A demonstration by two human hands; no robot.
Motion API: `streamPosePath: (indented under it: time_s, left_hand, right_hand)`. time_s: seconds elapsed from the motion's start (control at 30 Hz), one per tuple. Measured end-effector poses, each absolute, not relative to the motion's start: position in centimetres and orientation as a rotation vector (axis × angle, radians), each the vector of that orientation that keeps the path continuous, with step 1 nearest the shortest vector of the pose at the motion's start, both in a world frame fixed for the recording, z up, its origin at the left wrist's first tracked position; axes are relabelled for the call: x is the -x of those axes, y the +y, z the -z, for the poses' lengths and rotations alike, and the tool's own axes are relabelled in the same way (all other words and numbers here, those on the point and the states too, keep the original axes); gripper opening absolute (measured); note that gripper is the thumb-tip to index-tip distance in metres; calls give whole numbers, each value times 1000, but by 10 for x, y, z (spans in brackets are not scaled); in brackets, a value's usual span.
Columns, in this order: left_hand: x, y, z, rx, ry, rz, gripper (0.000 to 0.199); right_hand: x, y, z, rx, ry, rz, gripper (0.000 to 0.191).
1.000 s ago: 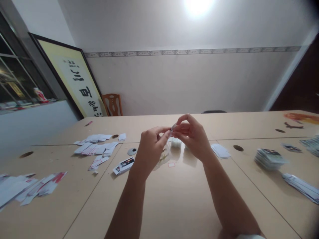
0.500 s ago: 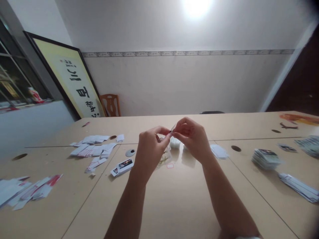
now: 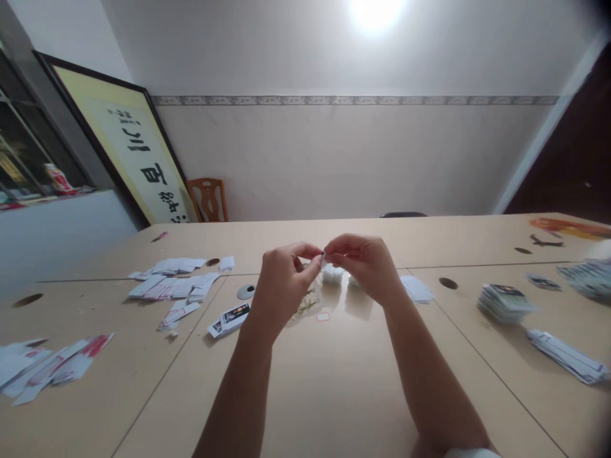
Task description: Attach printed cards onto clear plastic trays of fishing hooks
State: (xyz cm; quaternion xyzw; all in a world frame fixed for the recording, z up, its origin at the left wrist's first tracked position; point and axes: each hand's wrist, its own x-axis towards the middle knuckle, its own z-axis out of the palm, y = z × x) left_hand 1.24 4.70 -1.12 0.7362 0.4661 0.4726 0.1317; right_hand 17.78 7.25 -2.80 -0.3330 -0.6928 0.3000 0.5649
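My left hand [image 3: 289,280] and my right hand [image 3: 365,264] meet fingertip to fingertip above the middle of the table. Both pinch at one tiny dark-and-white item [image 3: 323,254], too small to name. Below my left hand lie small gold-coloured pieces [image 3: 307,307] in what looks like clear plastic. A small red-outlined label [image 3: 323,317] lies beside them. Behind and under my right hand stand pale stacked items [image 3: 333,275], partly hidden. A white sheet stack [image 3: 417,288] lies next to my right wrist.
Printed cards [image 3: 230,319] and a grey disc [image 3: 246,292] lie left of my hands. White paper strips [image 3: 174,287] spread farther left, with more [image 3: 57,369] near the left edge. At right are a card stack [image 3: 505,303] and a bundle of strips [image 3: 566,356].
Both hands have shifted slightly left, and the right fingers are lower and closer to the left ones. The pale piece that stuck up between the fingertips shows less. The view has moved slightly.
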Motion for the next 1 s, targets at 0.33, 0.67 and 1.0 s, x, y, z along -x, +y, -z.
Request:
streamPosePath:
  time_s: [0.33,0.67,1.0]
  left_hand:
    - [-16,42,8,-2220,1414,-1382,13]
    - [-18,41,8,-2300,1434,-1357,15]
    - [-20,41,8,-2322,1408,-1371,13]
  right_hand:
    - [-182,68,22,802,-1728,-651,10]
    - [-187,66,21,827,-1793,-615,13]
    - [-190,66,20,842,-1813,-627,11]
